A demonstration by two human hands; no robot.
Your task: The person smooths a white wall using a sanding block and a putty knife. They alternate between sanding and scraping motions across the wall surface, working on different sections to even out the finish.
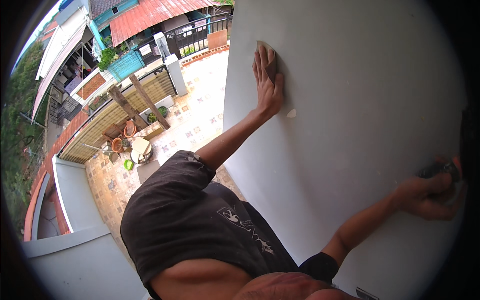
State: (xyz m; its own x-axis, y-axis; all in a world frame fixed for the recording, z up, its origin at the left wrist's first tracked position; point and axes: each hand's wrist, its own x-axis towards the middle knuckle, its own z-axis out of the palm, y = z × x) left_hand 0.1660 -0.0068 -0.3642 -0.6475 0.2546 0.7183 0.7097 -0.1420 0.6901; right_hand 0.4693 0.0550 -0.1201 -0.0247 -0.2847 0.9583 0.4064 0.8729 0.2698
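My left hand (267, 85) is pressed against the grey panel (340, 60) at the upper middle, long fingers laid over a thin tan-and-brown sheet (261, 45), holding it to the surface. A small pale patch (291, 113) shows just below that hand. At the right rim my right hand (427, 197) is wrapped round a dark object (440, 170) with red on it, against the panel; its shape is blurred and partly lost in shadow.
Left of the panel lies a patterned tiled yard (192, 100) with plant pots (130, 127), wooden posts (145, 100) and a fence (75, 140). A grey low wall (80, 260) is at lower left; houses with red roofs (150, 22) stand beyond.
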